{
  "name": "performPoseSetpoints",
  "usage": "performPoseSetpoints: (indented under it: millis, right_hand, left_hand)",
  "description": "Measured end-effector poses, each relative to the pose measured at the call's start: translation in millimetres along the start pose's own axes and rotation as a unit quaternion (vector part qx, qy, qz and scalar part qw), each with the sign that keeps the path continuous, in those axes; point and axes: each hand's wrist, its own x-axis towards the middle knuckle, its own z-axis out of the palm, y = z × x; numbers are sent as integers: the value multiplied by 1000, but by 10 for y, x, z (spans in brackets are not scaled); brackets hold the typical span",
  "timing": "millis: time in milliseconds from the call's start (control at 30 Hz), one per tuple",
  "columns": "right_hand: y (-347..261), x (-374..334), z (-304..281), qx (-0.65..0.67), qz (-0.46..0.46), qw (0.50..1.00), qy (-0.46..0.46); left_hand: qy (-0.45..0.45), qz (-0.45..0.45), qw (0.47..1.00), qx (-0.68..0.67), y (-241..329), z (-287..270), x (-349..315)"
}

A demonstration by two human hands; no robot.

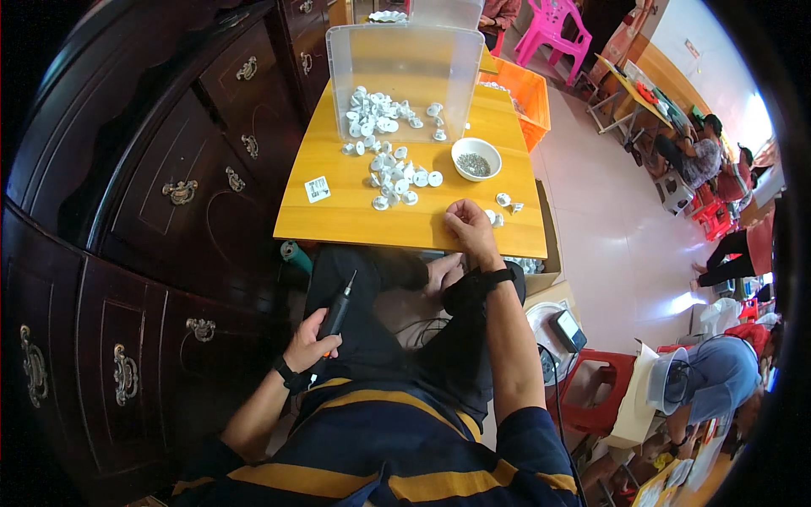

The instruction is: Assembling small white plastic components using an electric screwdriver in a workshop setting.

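My left hand (309, 345) is wrapped round a black electric screwdriver (338, 313), held above my left thigh with its bit pointing up and away. Near the table's front edge, my right hand (473, 230) has its fingers pinched together; what they hold, if anything, is hidden. Two small white round plastic parts (497, 219) lie just beside its fingers, with two more white parts (508, 202) farther right. A loose group of white parts (393, 176) covers the table's middle. Beyond my right hand stands a white bowl (457, 159) of small metal screws (475, 165).
A clear plastic bin (405, 55) lies tipped on the yellow table (325, 232), more white parts inside. Dark drawers (160, 245) line the left. An orange crate (534, 110) and a cardboard box (551, 241) stand at the right. Other people sit farther right.
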Motion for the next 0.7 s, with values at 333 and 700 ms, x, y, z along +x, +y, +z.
performPoseSetpoints:
  millis: [333,700]
  right_hand:
    - [-46,-16,21,-6,6,1000,15]
    - [-56,-32,25,-31,-5,999,22]
  left_hand:
    - [-7,-3,1000,-1,9,-19,-14]
    - [-19,1,1000,1,72,21,1]
